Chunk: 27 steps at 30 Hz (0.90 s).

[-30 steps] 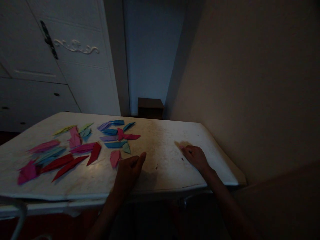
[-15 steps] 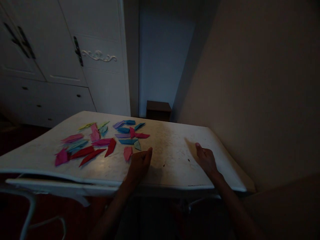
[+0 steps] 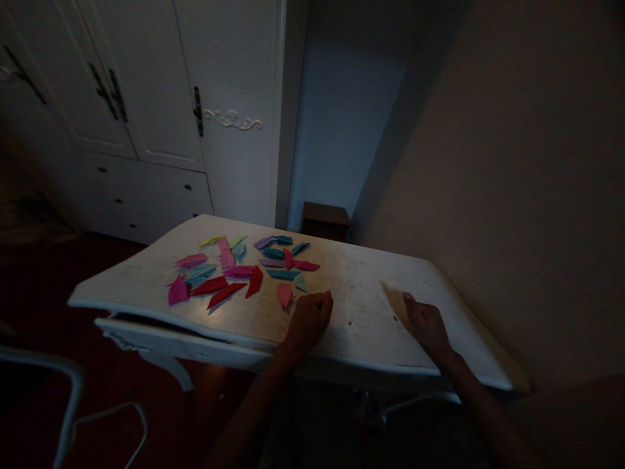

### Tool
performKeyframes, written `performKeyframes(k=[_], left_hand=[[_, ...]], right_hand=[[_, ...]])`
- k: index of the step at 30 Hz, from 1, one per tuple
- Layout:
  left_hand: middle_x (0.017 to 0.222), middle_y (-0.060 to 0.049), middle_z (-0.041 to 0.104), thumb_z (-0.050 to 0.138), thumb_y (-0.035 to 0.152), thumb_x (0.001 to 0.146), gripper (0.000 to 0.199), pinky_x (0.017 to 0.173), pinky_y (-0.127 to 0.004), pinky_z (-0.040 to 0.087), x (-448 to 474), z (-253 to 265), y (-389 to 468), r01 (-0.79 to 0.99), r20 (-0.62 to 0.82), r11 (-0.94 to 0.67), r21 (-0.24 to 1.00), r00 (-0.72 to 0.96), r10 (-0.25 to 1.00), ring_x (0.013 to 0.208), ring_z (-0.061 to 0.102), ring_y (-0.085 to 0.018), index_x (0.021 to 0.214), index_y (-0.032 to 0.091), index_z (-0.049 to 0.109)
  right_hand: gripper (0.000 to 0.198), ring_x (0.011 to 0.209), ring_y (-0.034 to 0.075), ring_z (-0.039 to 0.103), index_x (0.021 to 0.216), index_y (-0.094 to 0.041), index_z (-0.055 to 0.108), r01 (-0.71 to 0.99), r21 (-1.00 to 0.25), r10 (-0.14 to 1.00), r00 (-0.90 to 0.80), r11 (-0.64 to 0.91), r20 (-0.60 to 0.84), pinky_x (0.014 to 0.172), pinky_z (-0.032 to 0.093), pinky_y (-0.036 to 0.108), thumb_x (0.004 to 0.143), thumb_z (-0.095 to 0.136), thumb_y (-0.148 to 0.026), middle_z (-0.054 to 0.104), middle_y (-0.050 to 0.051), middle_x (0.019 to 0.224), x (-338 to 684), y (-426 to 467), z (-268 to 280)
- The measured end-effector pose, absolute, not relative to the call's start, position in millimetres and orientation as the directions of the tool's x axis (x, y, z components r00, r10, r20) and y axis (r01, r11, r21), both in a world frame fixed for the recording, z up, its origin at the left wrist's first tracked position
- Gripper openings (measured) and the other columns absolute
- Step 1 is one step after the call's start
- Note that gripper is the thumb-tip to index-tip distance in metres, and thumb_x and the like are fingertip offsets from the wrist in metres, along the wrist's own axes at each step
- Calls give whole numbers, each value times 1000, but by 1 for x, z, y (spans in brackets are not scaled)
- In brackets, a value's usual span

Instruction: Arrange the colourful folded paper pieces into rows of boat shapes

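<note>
My left hand [image 3: 308, 320] is closed in a fist above the front of the white table [image 3: 361, 280], with the thumb on top. It is nearest to a pink folded paper piece [image 3: 285, 295]. My right hand [image 3: 428, 326] is also closed over the right part of the table, its thumb pointing up and away from me. Nothing shows in either hand. Several folded paper pieces lie left of my hands, among them a red piece [image 3: 226, 295], a magenta piece [image 3: 178, 290], a blue piece [image 3: 282, 275] and a purple piece [image 3: 265, 243].
A white wardrobe [image 3: 239, 169] with dark handles stands behind the table. A small brown cabinet [image 3: 325, 213] is in the far corner. A plain wall [image 3: 512, 195] runs along the right. At lower left, a pale metal frame [image 3: 73, 391] stands over the dark red floor.
The view has turned to the left, so table, papers and wardrobe sit further right in the picture. Both hands keep the same closed shape and about the same place over the table.
</note>
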<state>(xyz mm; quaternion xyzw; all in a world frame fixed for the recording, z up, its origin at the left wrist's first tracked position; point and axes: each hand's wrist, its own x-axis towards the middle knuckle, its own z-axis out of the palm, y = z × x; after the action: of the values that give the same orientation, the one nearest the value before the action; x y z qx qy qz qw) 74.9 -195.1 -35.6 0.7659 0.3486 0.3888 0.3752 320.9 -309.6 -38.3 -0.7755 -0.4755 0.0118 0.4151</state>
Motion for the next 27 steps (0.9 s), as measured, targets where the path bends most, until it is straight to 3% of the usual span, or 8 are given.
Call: performKeyframes(k=[5, 10, 15, 20, 23, 27], left_hand=[[47, 4, 33, 32, 39, 91, 45, 52, -29, 21, 73, -38, -196, 212, 348, -487, 848, 469, 811, 45, 33, -10, 49, 21, 29], [48, 3, 36, 33, 39, 93, 46, 54, -29, 21, 72, -39, -197, 195, 366, -501, 843, 475, 801, 47, 37, -10, 51, 20, 33], [48, 3, 36, 34, 39, 93, 46, 53, -29, 21, 71, -39, -199, 193, 349, -485, 853, 479, 806, 48, 37, -11, 51, 20, 36], [46, 4, 31, 37, 42, 92, 48, 51, -29, 20, 71, -40, -199, 150, 305, -404, 902, 442, 844, 47, 34, -11, 48, 21, 33], [46, 5, 29, 40, 41, 90, 48, 50, -29, 19, 71, -41, -198, 128, 279, -362, 923, 424, 862, 45, 33, -10, 47, 21, 30], [45, 5, 27, 44, 39, 87, 47, 50, -29, 18, 70, -42, -197, 95, 231, -293, 952, 407, 884, 44, 31, -9, 46, 20, 29]], right_hand=[[61, 40, 10, 26, 44, -25, 26, 713, -683, 799, 499, -158, 336, 41, 19, 27, 85, 37, -68, 24, -4, 42, 298, -293, -37], [61, 42, 8, 21, 45, -23, 23, 739, -674, 882, 328, -16, 338, 43, 17, 26, 86, 36, -67, 21, -5, 44, 276, -251, -34], [61, 43, 8, 21, 45, -23, 25, 756, -652, 956, 150, 53, 252, 43, 17, 26, 86, 34, -68, 22, -5, 45, 250, -195, -22], [59, 45, 9, 25, 47, -22, 26, 836, -523, 938, 29, 167, 346, 46, 19, 26, 90, 32, -63, 25, -5, 47, 225, -135, -10], [53, 49, 10, 35, 53, -20, 41, 865, -437, 930, -85, 246, 356, 50, 24, 24, 93, 35, -54, 38, -4, 51, 212, -101, -5], [29, 63, 12, 49, 75, -16, 60, 888, -299, 916, -255, 348, 309, 58, 32, 23, 91, 50, -39, 57, 0, 70, 191, -65, 0]])
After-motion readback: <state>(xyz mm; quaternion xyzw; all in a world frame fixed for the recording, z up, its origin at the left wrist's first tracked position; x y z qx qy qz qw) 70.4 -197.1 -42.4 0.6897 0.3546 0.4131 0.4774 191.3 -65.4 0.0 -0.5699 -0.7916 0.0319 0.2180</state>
